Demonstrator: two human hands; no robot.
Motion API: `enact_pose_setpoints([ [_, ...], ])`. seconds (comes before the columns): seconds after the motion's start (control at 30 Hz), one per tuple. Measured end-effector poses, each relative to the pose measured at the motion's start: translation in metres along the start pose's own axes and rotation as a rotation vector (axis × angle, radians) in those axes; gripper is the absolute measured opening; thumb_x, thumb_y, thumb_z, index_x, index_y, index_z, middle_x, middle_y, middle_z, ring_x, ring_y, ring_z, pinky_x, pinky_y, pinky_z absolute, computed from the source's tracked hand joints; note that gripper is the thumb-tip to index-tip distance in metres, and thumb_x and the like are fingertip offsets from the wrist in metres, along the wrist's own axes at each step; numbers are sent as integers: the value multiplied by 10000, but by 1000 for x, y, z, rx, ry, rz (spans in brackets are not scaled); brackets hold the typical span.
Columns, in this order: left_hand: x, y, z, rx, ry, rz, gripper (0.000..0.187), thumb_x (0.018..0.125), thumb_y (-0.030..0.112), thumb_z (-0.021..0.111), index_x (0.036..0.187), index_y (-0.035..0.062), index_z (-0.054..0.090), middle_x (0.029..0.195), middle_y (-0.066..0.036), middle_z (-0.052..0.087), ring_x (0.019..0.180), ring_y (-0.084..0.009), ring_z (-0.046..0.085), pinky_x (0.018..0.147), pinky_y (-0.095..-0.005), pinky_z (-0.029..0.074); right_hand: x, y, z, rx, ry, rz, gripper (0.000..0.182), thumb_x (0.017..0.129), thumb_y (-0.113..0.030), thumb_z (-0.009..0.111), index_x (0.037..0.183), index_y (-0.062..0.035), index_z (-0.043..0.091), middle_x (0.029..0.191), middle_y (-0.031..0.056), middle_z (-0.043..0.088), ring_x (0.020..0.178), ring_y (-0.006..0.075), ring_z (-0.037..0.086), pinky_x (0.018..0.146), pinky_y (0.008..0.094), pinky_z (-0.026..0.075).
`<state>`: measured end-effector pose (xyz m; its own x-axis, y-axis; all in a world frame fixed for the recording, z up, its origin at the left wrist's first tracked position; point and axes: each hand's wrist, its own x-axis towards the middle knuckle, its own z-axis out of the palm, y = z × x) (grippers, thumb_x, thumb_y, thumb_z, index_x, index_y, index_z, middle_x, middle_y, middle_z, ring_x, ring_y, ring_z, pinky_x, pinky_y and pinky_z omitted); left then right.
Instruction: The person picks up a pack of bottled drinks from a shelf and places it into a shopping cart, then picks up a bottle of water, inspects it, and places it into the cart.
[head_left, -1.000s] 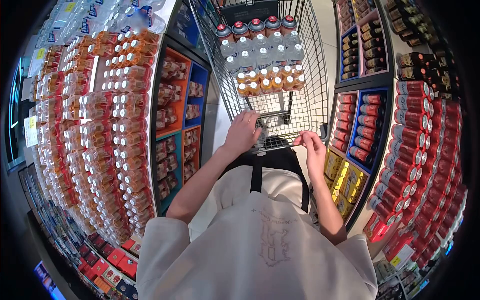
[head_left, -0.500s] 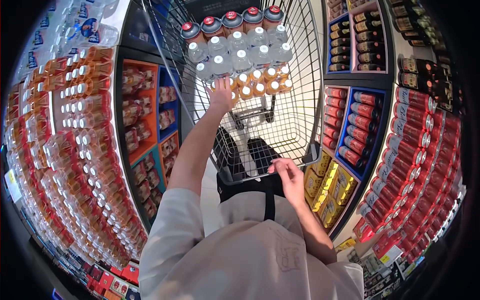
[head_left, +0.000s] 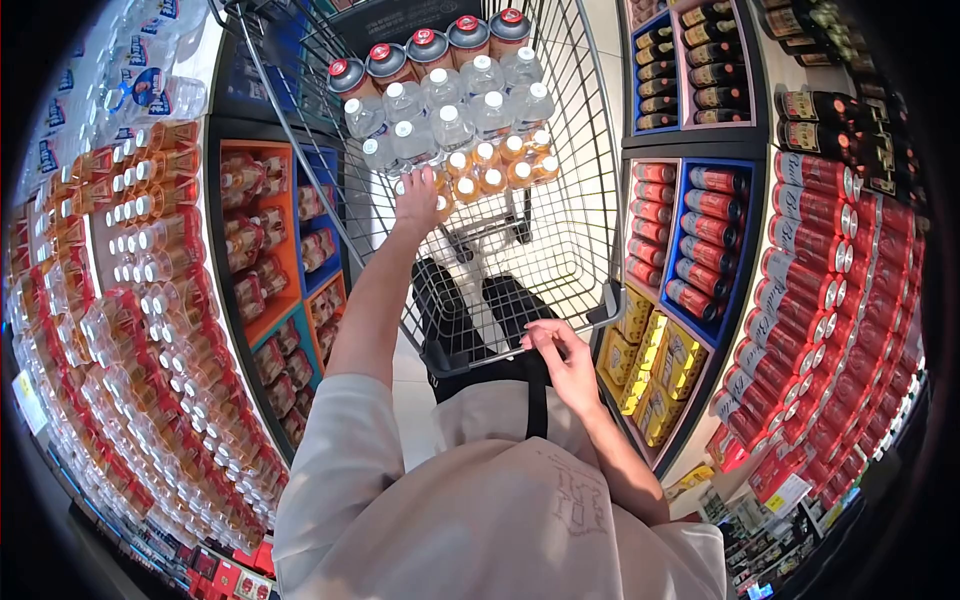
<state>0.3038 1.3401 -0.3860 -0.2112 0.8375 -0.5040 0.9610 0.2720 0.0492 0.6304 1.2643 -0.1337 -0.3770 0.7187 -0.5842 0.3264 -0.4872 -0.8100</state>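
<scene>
My left hand (head_left: 416, 205) reaches into the shopping cart (head_left: 612, 200), its fingertips at the left end of the small orange drink bottles (head_left: 491, 180). Those fingers are partly bent over a bottle there. Behind them stand rows of clear bottles (head_left: 451, 127) with white caps, then a row of large dark-topped bottles (head_left: 423, 47) with red caps. Close to the cart's near rim is my right hand (head_left: 563, 365), thumb and fingers curled together; whether anything is between them is too small to tell.
Shelves of orange drink bottles (head_left: 150, 240) line the left. On the right are red cans (head_left: 800, 290), dark bottles (head_left: 716, 75) and yellow packs (head_left: 665, 370) in cubbies. The cart's wire sides stand around the bottles.
The cart and its bottles have shifted left in view. My left hand has moved slightly left and down, its fingers now more bent. My right hand has hardly changed.
</scene>
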Motion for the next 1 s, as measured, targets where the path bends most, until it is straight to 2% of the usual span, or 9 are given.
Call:
enact_pose_setpoints([
  [0.13, -14, 3, -25, -54, -7, -11, 964, 765, 472, 912, 1395, -22, 376, 1318, -171, 488, 1257, -353, 536, 881, -402, 661, -6, 7, -4, 18, 2, 7, 275, 1104, -237, 611, 1207, 7, 687, 986, 88, 781, 975, 139, 726, 929, 299, 544],
  [0.37, -55, 5, -58, -149, -10, 30, 1030, 727, 531, 930, 1393, -25, 377, 1328, -216, 567, 1277, -412, 605, 952, -485, 622, -10, -1, -10, 12, -30, -24, 263, 1098, -224, 618, 1204, 8, 683, 999, 98, 780, 974, 151, 738, 922, 300, 552],
  [0.6, -184, 15, -213, -344, 144, 204, 960, 731, 509, 934, 1358, -29, 446, 1204, -273, 666, 1113, -480, 688, 904, -525, 599, 17, 21, -11, 58, -90, -136, 252, 1089, -179, 625, 1265, -1, 657, 957, 57, 753, 952, 116, 702, 891, 282, 528],
  [0.63, -204, 17, -237, -338, 154, 182, 960, 731, 509, 934, 1358, -29, 446, 1204, -273, 666, 1113, -480, 688, 904, -525, 599, 27, 31, -12, 160, -146, -172, 308, 1092, -170, 621, 1352, -9, 593, 1096, 64, 732, 1013, 128, 694, 929, 292, 529],
  [0.7, -246, 20, -285, -423, 163, 287, 1010, 726, 518, 940, 1435, 10, 429, 1260, -256, 670, 1121, -453, 688, 938, -514, 573, 36, 4, -5, 194, -164, -203, 384, 1127, -262, 555, 1443, -45, 535, 1337, 120, 658, 1145, 184, 679, 980, 348, 547],
  [0.77, -283, 19, -315, -454, 159, 289, 1016, 707, 492, 960, 1444, 28, 437, 1245, -235, 680, 1094, -430, 702, 932, -496, 576, 36, -38, 0, 310, -313, -28, 671, 1127, -571, 400, 1597, -93, 384, 1564, 151, 489, 1422, 268, 510, 1116, 477, 496],
  [0.83, -315, 17, -349, -491, 151, 297, 1025, 688, 465, 980, 1454, 45, 444, 1230, -214, 689, 1067, -408, 715, 926, -479, 579, 40, -52, 7, 731, -689, 124, 847, 1067, -717, 372, 1655, -112, 305, 1647, 148, 411, 1495, 302, 438, 1179, 533, 430],
  [0.93, -359, 10, -393, -687, -138, 203, 1017, 645, 343, 1023, 1469, 95, 481, 1260, -119, 683, 1099, -274, 712, 972, -405, 558, 15, -79, 25, 754, -903, 182, 1073, 949, -846, 453, 1676, -85, 240, 1689, 146, 356, 1530, 318, 399, 1233, 560, 367],
  [1.0, -380, -6, -393, -761, -132, 236, 1038, 631, 302, 1031, 1486, 97, 481, 1330, -100, 652, 1169, -258, 685, 1002, -413, 552, -4, -88, 41, 759, -980, 182, 1204, 866, -868, 581, 1669, -45, 226, 1683, 146, 353, 1530, 319, 395, 1251, 558, 356],
])
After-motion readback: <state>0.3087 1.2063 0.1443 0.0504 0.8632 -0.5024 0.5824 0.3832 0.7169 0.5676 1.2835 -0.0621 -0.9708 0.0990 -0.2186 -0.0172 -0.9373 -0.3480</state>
